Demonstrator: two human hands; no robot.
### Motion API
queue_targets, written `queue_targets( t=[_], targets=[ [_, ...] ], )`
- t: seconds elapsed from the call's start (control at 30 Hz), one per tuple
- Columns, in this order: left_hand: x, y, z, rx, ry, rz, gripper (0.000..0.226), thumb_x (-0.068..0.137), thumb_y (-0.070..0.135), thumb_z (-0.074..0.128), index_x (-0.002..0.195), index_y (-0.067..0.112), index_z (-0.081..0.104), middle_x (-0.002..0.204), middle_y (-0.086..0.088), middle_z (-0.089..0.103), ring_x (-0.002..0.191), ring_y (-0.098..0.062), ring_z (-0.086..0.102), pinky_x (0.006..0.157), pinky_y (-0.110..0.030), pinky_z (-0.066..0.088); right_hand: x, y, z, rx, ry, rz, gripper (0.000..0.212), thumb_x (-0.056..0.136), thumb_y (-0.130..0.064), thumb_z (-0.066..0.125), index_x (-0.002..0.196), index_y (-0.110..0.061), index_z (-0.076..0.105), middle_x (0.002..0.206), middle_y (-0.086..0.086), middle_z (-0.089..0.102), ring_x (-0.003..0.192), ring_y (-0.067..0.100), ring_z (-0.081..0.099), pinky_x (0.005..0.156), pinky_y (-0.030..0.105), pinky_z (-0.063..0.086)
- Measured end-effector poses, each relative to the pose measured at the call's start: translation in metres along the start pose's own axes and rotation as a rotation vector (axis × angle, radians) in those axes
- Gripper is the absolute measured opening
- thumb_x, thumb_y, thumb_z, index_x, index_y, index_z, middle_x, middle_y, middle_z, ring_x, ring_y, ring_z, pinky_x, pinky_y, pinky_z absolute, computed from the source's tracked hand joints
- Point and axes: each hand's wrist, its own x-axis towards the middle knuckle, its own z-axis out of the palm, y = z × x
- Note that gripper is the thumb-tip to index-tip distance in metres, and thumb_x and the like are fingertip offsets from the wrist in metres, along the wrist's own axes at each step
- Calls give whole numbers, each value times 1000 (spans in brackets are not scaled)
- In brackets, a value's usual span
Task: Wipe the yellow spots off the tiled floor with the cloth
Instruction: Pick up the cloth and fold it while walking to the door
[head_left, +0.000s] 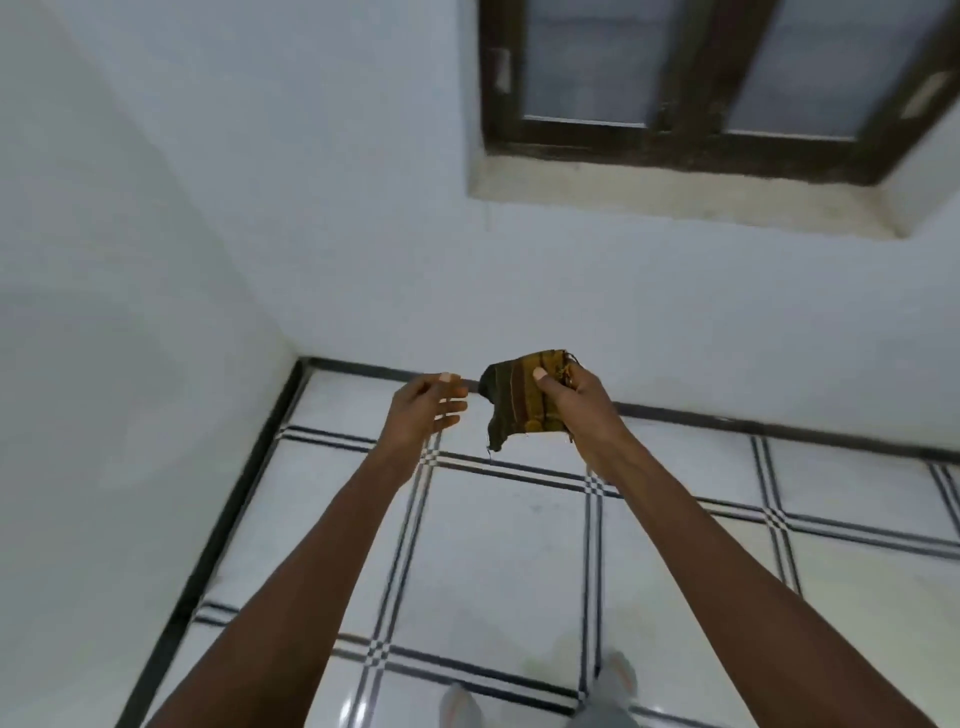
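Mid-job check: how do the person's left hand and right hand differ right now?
The right hand pinches the small brown and mustard striped cloth, thumb on top; the left hand holds nothing. The right hand's fingers curl round the fabric, while the left hand's fingers are loosely spread and point toward the cloth without touching it. Both hands are held out at similar height above the white tiled floor.

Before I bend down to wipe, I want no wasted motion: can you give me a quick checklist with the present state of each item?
1. Cloth in hand: ok, the right hand pinches it, thumb on top.
2. Left hand free: ok, fingers relaxed, apart from the cloth.
3. Cloth on the tiled floor: not ok, it is held up in the air.
4. Yellow spots located: cannot tell, none shows clearly on the tiles in view.
5. Cloth folded into a pad: cannot tell, it hangs crumpled.
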Motion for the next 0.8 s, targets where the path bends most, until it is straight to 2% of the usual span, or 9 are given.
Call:
queue_targets(
  t=[0.1, 0.23, 0.37, 0.47, 0.6, 0.67, 0.8],
  targets=[
    [-17, 4, -105, -122, 167, 11, 25, 105, 24, 58, 119, 6, 69, 115, -13, 75, 103, -26, 73, 87, -31, 59, 11, -15, 110, -11, -173, -10, 25, 106, -29, 61, 125, -15, 69, 121, 4, 77, 115, 21, 73, 104, 39, 58],
    [-60, -5, -242, -267, 437, 38, 22, 107, 25, 55, 116, 11, 69, 110, -11, 75, 98, -22, 73, 85, -31, 58, 3, -30, 263, -73, -433, -27, 19, 106, -28, 60, 120, -19, 70, 115, 2, 78, 110, 19, 75, 85, 26, 61],
    [-120, -20, -355, -363, 713, 44, 21, 107, 24, 55, 115, 12, 70, 109, -9, 76, 102, -24, 73, 85, -31, 58, -20, -35, 398, -96, -680, -17, 13, 106, -25, 62, 114, -23, 71, 111, -1, 80, 109, 20, 76, 94, 37, 62],
    [-166, -28, -418, -407, 876, 64, 20, 108, 22, 53, 114, 12, 70, 109, -8, 76, 100, -24, 72, 84, -30, 57, -42, -36, 482, -129, -846, -8, 15, 106, -25, 60, 117, -21, 70, 118, 4, 78, 113, 23, 74, 97, 39, 61],
    [-228, -31, -489, -482, 1087, 68, 19, 108, 22, 53, 113, 13, 69, 110, -9, 74, 98, -23, 72, 84, -29, 57, -85, -41, 588, -178, -1058, 3, 13, 107, -25, 58, 114, -23, 69, 117, 4, 77, 112, 22, 74, 90, 33, 62],
    [-248, -34, -521, -504, 1172, 86, 19, 108, 22, 53, 113, 13, 69, 110, -9, 75, 99, -23, 72, 84, -29, 57, -105, -42, 636, -203, -1160, -13, 15, 108, -25, 57, 117, -22, 68, 119, 5, 77, 113, 22, 74, 93, 34, 62],
    [-273, -44, -569, -572, 1270, 82, 20, 107, 20, 54, 117, 11, 68, 113, -11, 74, 102, -25, 72, 86, -30, 58, -136, -34, 712, -273, -1248, -21, 16, 108, -27, 56, 119, -22, 67, 124, 7, 74, 117, 23, 71, 103, 40, 59]
  ],
)
